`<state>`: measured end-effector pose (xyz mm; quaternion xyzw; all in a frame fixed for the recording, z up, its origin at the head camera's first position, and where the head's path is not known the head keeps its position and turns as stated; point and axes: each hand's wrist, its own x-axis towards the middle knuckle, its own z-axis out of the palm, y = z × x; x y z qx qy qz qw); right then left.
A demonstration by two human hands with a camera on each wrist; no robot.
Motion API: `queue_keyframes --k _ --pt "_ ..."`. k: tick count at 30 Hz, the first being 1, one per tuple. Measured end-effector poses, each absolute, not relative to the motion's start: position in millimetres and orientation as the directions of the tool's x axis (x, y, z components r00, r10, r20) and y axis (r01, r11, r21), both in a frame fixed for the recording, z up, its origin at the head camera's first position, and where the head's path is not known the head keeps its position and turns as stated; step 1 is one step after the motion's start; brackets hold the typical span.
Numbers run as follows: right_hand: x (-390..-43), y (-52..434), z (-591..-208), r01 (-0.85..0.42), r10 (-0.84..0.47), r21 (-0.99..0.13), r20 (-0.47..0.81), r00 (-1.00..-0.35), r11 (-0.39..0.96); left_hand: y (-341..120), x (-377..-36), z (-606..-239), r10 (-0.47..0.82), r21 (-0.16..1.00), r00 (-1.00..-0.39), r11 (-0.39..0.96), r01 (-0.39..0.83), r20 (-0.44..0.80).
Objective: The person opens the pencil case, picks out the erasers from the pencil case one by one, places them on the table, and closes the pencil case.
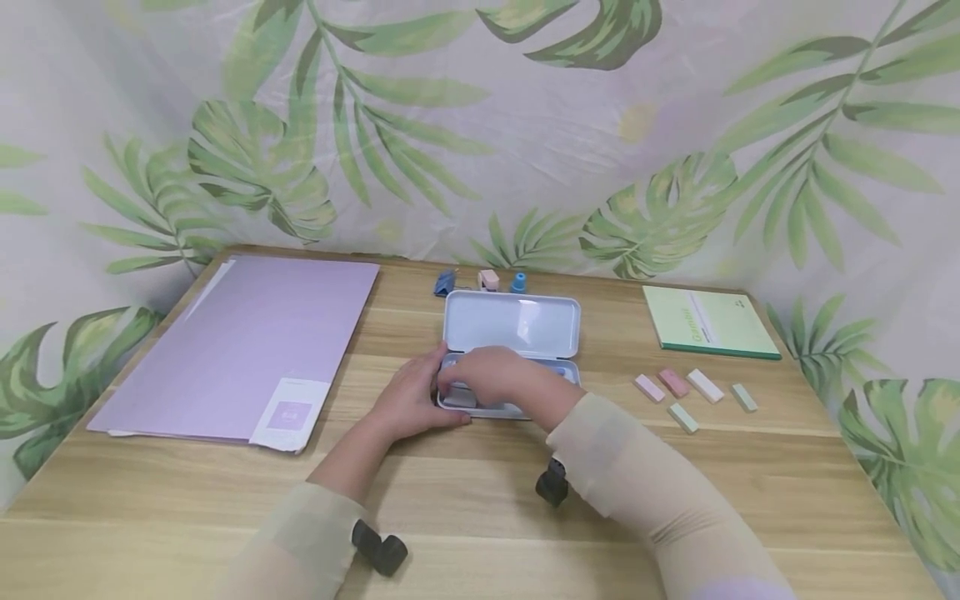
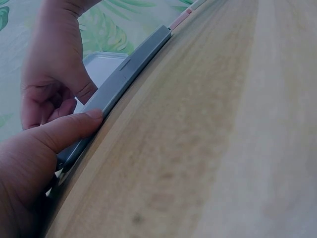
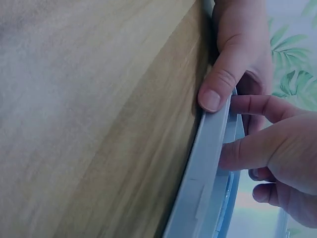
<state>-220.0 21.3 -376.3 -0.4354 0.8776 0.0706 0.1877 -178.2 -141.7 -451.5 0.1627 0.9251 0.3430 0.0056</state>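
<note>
A light blue pencil case (image 1: 512, 327) lies on the table with its lid raised at the back. My left hand (image 1: 408, 398) grips the case's left end, its thumb along the front wall (image 2: 124, 72) in the left wrist view. My right hand (image 1: 487, 375) reaches over into the left part of the case, thumb and fingers bent down past the rim. A whitish block-like thing (image 1: 459, 397) shows under those fingers; whether they pinch it is hidden. The right wrist view has the right hand (image 3: 287, 148) beside the left thumb (image 3: 218, 89), at the case's edge.
Several small pastel blocks, like erasers (image 1: 673, 383), lie right of the case. Behind them sits a green notebook (image 1: 712, 321). A large purple folder (image 1: 255, 350) covers the left side. A dark blue item (image 1: 445, 283), a pink one (image 1: 488, 280) and a blue one (image 1: 518, 283) stand behind the lid.
</note>
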Motion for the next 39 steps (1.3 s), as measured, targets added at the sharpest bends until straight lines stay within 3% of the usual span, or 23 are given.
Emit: queue_keyframes --k 4,9,15,24,31,35,39 --pt "-218.3 21.9 -370.4 -0.790 -0.741 -0.051 -0.386 -0.549 0.611 -141.0 -177.7 -451.1 0.305 0.649 -0.948 0.704 0.290 0.092" --pt "-219.5 32.3 -366.6 -0.748 -0.745 -0.152 -0.335 -0.576 0.646 -141.4 -177.3 -452.1 0.304 0.647 -0.949 0.707 0.285 0.086" --pt "-219.6 67.4 -364.9 -0.583 -0.669 -0.334 -0.280 -0.689 0.740 -136.8 -180.5 -453.2 0.298 0.632 -0.953 0.728 0.265 0.055" --pt "-197.1 150.7 -370.2 -0.339 -0.493 -0.562 -0.145 -0.858 0.755 -138.4 -181.0 -451.6 0.286 0.626 -0.958 0.743 0.237 0.023" --pt "-174.0 256.8 -392.5 -0.110 -0.181 -0.543 -0.080 -0.980 0.833 -140.6 -182.1 -452.3 0.292 0.624 -0.956 0.742 0.247 0.032" --pt "-158.9 311.5 -396.2 0.004 -0.055 -0.520 -0.097 -0.994 0.854 -138.3 -183.3 -453.2 0.295 0.626 -0.955 0.740 0.246 0.026" --pt "-149.2 346.0 -397.7 0.036 -0.025 -0.476 -0.122 -0.992 0.879 -136.3 -183.6 -454.2 0.297 0.628 -0.955 0.740 0.240 0.015"
